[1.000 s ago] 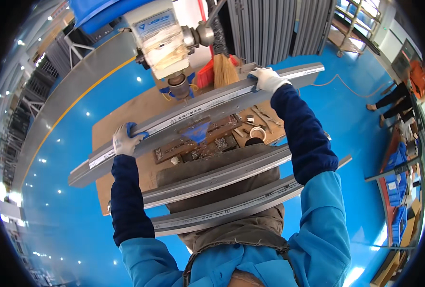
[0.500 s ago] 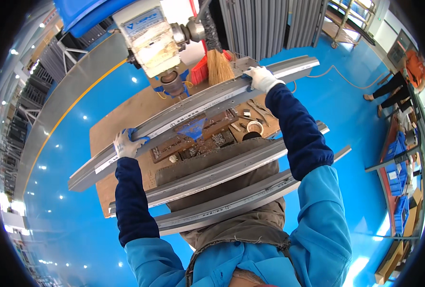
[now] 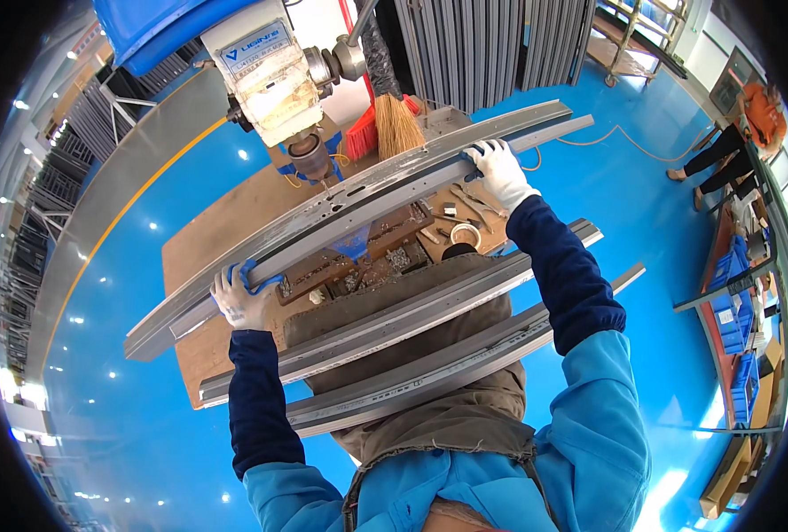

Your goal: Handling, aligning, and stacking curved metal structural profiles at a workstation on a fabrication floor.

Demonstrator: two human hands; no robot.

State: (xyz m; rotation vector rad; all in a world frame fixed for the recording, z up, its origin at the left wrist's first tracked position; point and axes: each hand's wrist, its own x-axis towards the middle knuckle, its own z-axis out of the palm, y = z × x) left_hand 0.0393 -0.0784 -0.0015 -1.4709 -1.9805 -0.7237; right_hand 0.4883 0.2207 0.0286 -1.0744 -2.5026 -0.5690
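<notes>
A long grey metal profile [image 3: 358, 202] with slots and holes in its upper face lies across the work table, under the chuck [image 3: 311, 158] of a drill press. My left hand [image 3: 241, 297], in a white glove with blue fingertips, grips it left of the middle. Toward its right end, my gloved right hand [image 3: 500, 173] has fingers curled over its edge. Below the profile, a brown metal fixture [image 3: 314, 279] is partly hidden and strewn with metal chips. Nearer me, a second profile [image 3: 443, 308] and a third profile [image 3: 425, 379] lie crosswise over my brown apron [image 3: 438, 417].
Pliers [image 3: 474, 202], small tools and a round cup [image 3: 466, 235] lie on the brown tabletop [image 3: 207, 244]. Behind stand a straw broom [image 3: 399, 129], a red dustpan [image 3: 362, 135] and upright grey profiles [image 3: 465, 53]. At far right, a person [image 3: 748, 133] stands near blue bins [image 3: 735, 301].
The held profile has been tilted over, so its slotted face now shows on top. My right hand has shifted slightly right and nearer me; the left has turned a little with the profile.
</notes>
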